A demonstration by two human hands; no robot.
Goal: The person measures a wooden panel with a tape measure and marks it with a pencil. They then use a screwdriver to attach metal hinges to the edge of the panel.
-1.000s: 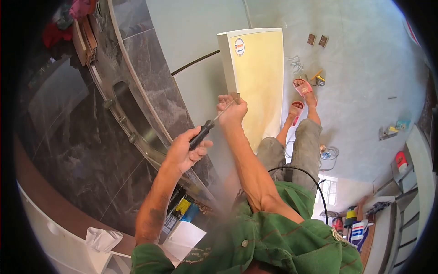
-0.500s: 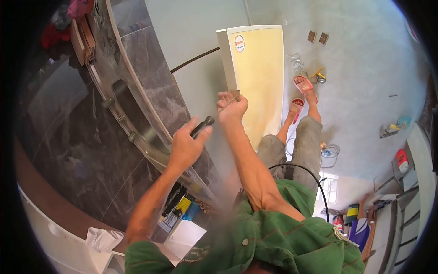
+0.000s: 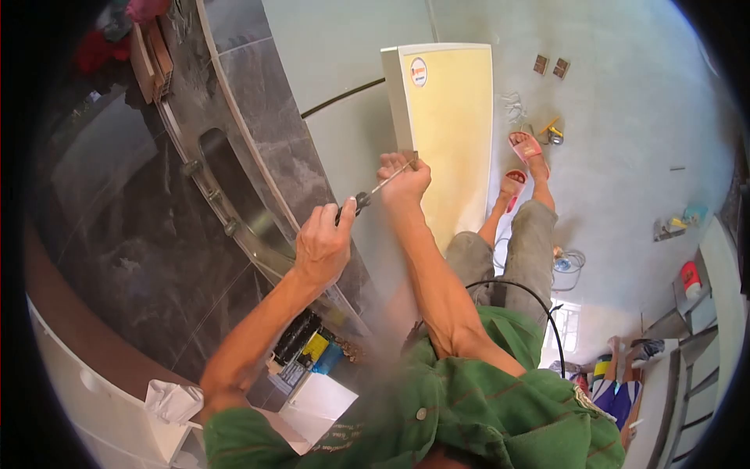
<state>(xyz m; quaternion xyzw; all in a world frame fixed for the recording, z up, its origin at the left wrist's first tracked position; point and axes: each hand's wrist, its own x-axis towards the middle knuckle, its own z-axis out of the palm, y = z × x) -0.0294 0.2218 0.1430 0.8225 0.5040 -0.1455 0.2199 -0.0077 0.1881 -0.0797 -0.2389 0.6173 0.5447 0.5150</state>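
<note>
My left hand (image 3: 322, 244) is closed around the black handle of a screwdriver (image 3: 383, 186). Its thin metal shaft runs up and right across my right hand (image 3: 405, 184). The fingers of that hand are curled, pinching a small brownish piece (image 3: 415, 159) at the tip of the shaft; its kind is too small to make out. Right beside my right hand stands a long cream-yellow panel (image 3: 451, 125) with white edges and a round sticker. My right forearm overlaps its lower left part.
A dark stone counter with a sink (image 3: 238, 180) lies to the left. Pink sandals (image 3: 516, 181) are on my feet. A tape measure (image 3: 555, 137) and two small brown blocks (image 3: 551, 66) lie on the pale floor. Another person's legs (image 3: 621, 371) show at lower right.
My left hand has closed around the screwdriver handle, its fingers looser before. The view has shifted slightly. My right hand keeps its place by the panel.
</note>
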